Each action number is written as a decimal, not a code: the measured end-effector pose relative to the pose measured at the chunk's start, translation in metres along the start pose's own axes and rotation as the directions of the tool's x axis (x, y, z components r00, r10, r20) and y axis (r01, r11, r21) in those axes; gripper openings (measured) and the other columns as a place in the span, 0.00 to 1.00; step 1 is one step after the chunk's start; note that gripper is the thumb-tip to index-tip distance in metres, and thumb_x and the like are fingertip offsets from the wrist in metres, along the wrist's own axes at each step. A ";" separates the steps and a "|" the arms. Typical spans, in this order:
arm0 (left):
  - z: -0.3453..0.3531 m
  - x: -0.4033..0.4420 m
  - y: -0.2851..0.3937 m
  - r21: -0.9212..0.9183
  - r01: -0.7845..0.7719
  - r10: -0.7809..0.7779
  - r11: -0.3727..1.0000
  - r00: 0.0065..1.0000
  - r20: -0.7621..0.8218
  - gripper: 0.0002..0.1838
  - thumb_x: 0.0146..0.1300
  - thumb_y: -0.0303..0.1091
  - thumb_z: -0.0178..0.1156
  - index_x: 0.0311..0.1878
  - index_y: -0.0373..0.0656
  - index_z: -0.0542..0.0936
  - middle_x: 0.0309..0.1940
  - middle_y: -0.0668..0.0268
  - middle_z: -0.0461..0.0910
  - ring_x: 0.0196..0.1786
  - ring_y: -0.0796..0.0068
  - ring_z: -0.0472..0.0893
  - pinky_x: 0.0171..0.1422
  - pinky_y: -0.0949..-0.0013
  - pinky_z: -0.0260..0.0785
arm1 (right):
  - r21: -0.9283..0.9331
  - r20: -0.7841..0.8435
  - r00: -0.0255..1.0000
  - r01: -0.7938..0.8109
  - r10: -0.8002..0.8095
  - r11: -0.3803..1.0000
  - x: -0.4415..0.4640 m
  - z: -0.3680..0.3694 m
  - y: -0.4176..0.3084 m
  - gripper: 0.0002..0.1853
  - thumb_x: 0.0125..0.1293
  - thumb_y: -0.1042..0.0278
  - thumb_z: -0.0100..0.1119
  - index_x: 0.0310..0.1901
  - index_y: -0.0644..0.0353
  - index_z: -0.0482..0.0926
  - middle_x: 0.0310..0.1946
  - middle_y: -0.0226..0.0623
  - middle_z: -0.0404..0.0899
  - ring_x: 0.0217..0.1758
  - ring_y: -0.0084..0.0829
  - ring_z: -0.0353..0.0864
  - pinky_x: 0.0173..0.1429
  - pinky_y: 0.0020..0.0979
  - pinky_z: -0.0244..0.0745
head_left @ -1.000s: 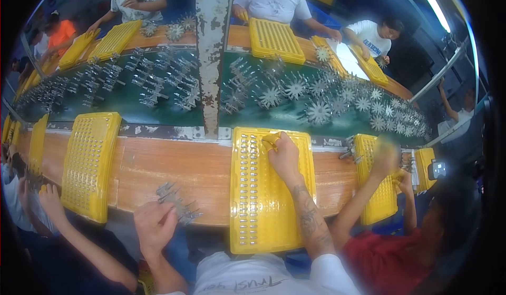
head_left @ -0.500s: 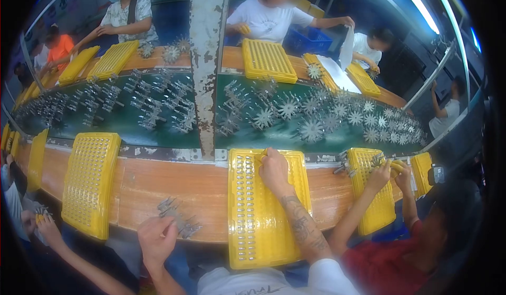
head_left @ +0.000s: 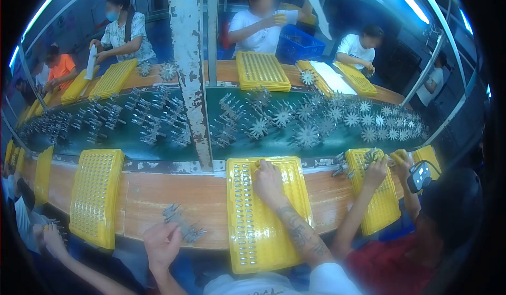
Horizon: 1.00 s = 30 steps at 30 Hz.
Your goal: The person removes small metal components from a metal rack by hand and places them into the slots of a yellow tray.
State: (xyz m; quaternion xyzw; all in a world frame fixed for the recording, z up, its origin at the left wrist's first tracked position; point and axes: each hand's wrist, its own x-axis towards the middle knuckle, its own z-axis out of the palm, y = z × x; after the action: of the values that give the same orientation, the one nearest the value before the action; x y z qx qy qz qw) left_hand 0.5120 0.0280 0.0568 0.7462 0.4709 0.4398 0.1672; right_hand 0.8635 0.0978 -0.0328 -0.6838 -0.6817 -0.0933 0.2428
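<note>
My left hand (head_left: 162,243) is closed at the front edge of the bench, its thumb against a grey metal rack with pin-like prongs (head_left: 184,225). The fingers seem to grip the rack's near side, though the grip itself is partly hidden. Before me lies a yellow ridged tray (head_left: 284,232) with small metal pins (head_left: 242,210) in two columns along its left part. Over the tray's upper part, my right hand (head_left: 268,182) is closed with fingertips pinched near the top of the columns. Something yellow shows at those fingertips; whatever they hold is too small to make out.
Many spoked metal racks (head_left: 308,136) stand on the green conveyor (head_left: 132,150) beyond the bench. A peeling post (head_left: 188,74) rises before it. Another filled yellow tray (head_left: 95,200) lies left. At right, a co-worker in red (head_left: 392,258) works over a tray (head_left: 382,205).
The view has shifted slightly, so the bench sits lower. My hands stay at nearly the same places on the rack and tray. Across the conveyor, a person lifts a white sheet higher.
</note>
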 end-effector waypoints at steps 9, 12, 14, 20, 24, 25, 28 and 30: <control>-0.006 -0.002 0.000 0.001 -0.001 0.001 1.000 1.000 0.029 0.06 0.56 0.20 0.67 0.38 0.34 0.87 0.24 0.60 0.84 0.25 0.74 0.82 0.33 0.71 0.72 | 0.221 -0.007 1.000 -0.009 0.010 0.975 -0.015 -0.038 -0.020 0.15 0.49 0.81 0.63 0.41 0.68 0.85 0.56 0.47 0.79 0.58 0.47 0.76 0.62 0.47 0.73; -0.001 -0.002 0.006 -0.071 0.108 -0.106 0.992 0.994 0.039 0.07 0.53 0.21 0.69 0.37 0.36 0.87 0.25 0.57 0.85 0.27 0.65 0.84 0.34 0.66 0.73 | 0.536 -0.073 0.981 0.189 -0.178 0.823 -0.018 -0.083 -0.080 0.23 0.52 0.79 0.67 0.53 0.58 0.85 0.52 0.43 0.80 0.53 0.47 0.79 0.56 0.45 0.76; 0.006 -0.003 0.003 -0.079 0.119 -0.115 0.990 0.992 0.052 0.07 0.54 0.21 0.69 0.38 0.35 0.88 0.26 0.56 0.85 0.27 0.66 0.84 0.35 0.67 0.74 | 0.644 -0.088 0.945 0.296 -0.316 0.706 -0.027 -0.103 -0.119 0.22 0.54 0.74 0.69 0.53 0.57 0.85 0.47 0.41 0.80 0.50 0.46 0.81 0.51 0.43 0.77; 0.004 -0.009 -0.010 -0.123 0.221 -0.209 0.967 0.973 0.100 0.08 0.57 0.22 0.69 0.41 0.33 0.88 0.28 0.58 0.87 0.28 0.73 0.83 0.37 0.70 0.74 | 0.617 -0.027 0.859 0.416 -0.511 0.668 -0.048 -0.108 -0.148 0.14 0.53 0.72 0.68 0.43 0.62 0.85 0.43 0.39 0.79 0.47 0.42 0.81 0.49 0.42 0.77; 0.000 -0.009 -0.009 -0.192 0.318 -0.281 0.929 0.939 0.196 0.08 0.60 0.22 0.68 0.43 0.31 0.88 0.27 0.63 0.86 0.29 0.80 0.80 0.36 0.73 0.72 | 0.571 -0.046 0.809 0.502 -0.586 0.650 -0.042 -0.118 -0.150 0.10 0.54 0.71 0.63 0.38 0.62 0.84 0.42 0.38 0.79 0.47 0.40 0.81 0.51 0.40 0.77; 0.001 -0.009 -0.011 -0.197 0.311 -0.271 0.930 0.940 0.205 0.08 0.60 0.22 0.68 0.43 0.31 0.88 0.27 0.63 0.86 0.29 0.80 0.80 0.36 0.73 0.72 | 0.564 -0.045 0.815 0.498 -0.577 0.659 -0.041 -0.116 -0.151 0.10 0.54 0.71 0.63 0.38 0.62 0.84 0.42 0.38 0.79 0.47 0.40 0.81 0.51 0.40 0.77; 0.000 -0.011 -0.019 -0.213 0.369 -0.322 0.905 0.920 0.225 0.08 0.61 0.22 0.67 0.43 0.30 0.87 0.26 0.65 0.84 0.29 0.82 0.78 0.36 0.73 0.71 | 0.480 -0.070 0.800 0.551 -0.596 0.683 -0.039 -0.109 -0.156 0.08 0.55 0.70 0.62 0.36 0.61 0.83 0.41 0.37 0.78 0.49 0.39 0.81 0.54 0.40 0.76; -0.001 -0.010 -0.019 -0.196 0.379 -0.327 0.904 0.910 0.254 0.10 0.62 0.21 0.66 0.45 0.29 0.87 0.25 0.66 0.84 0.29 0.82 0.79 0.35 0.73 0.71 | 0.443 0.020 0.755 0.580 -0.655 0.683 -0.036 -0.107 -0.158 0.09 0.55 0.69 0.62 0.36 0.61 0.84 0.42 0.37 0.79 0.51 0.37 0.80 0.56 0.38 0.75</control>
State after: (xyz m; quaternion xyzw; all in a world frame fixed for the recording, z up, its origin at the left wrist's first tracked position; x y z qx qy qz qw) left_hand 0.4986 0.0290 0.0395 0.6654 0.5210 0.3723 0.3836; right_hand 0.7291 0.0090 0.0752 -0.3513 -0.8949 0.0362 0.2729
